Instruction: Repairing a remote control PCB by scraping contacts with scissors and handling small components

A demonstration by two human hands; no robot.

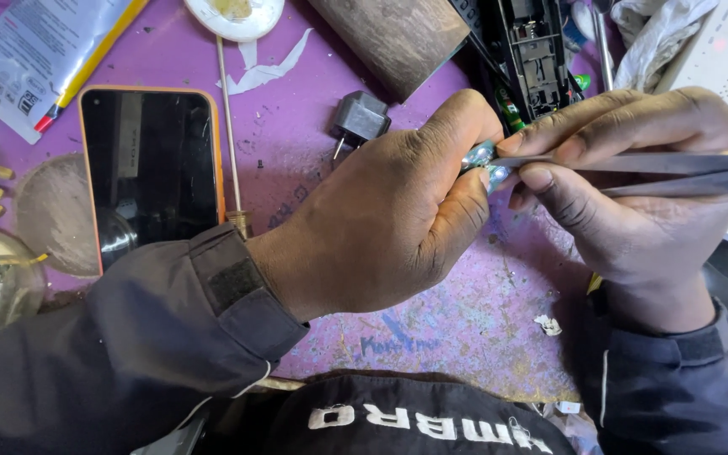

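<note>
left hand (389,223) pinches small part (480,156) (greenish) | right hand (634,194) grips tweezers (667,173); tips touching part

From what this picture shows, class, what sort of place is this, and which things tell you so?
Probably a small electronics or phone repair bench. The right hand works tweezers on a tiny part pinched in the left hand, a smartphone lies on the stained purple worktop, and an opened device sits behind.

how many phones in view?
1: a phone with an orange case lies screen up on the purple table, beyond the left sleeve. The opened black device at the top may be another; cannot tell.
</note>
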